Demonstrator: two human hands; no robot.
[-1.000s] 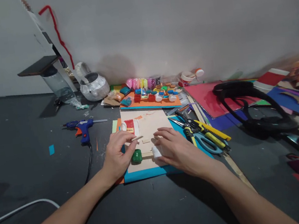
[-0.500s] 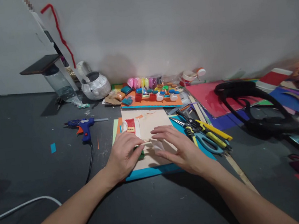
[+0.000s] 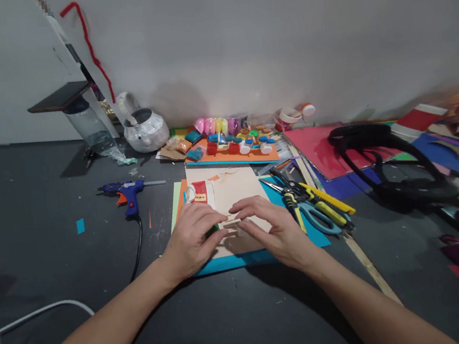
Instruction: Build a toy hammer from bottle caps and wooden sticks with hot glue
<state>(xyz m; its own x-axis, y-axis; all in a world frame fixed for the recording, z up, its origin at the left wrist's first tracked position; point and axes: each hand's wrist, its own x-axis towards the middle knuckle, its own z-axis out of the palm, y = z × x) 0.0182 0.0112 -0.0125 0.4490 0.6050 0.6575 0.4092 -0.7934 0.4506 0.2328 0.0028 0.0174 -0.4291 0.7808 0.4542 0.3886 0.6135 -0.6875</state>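
Observation:
Thin pale wooden sticks (image 3: 232, 223) span the gap between my hands, above a cream sheet (image 3: 248, 183). My left hand (image 3: 195, 230) is closed around their left end, where a small green piece (image 3: 212, 230) shows partly under the fingers. At the other end, my right hand (image 3: 270, 226) has its thumb and fingertips drawn in around the sticks. A small whitish piece sits there, mostly hidden by those fingertips. Just beyond my left hand lies a red and white paper piece (image 3: 200, 191) with a yellow patch.
A blue glue gun (image 3: 130, 193) lies to the left, its cord running forward. Pliers (image 3: 290, 200), blue-handled scissors (image 3: 320, 221) and a yellow cutter (image 3: 328, 198) lie right of the sheet. Behind are a silver kettle (image 3: 146, 131) and paint pots (image 3: 235, 147); a black headband (image 3: 393, 167) sits farther right.
My right thumb and fingers have closed in around the sticks' right end, covering most of the whitish piece. My left fingers have shifted slightly right. The sticks appear turned a little.

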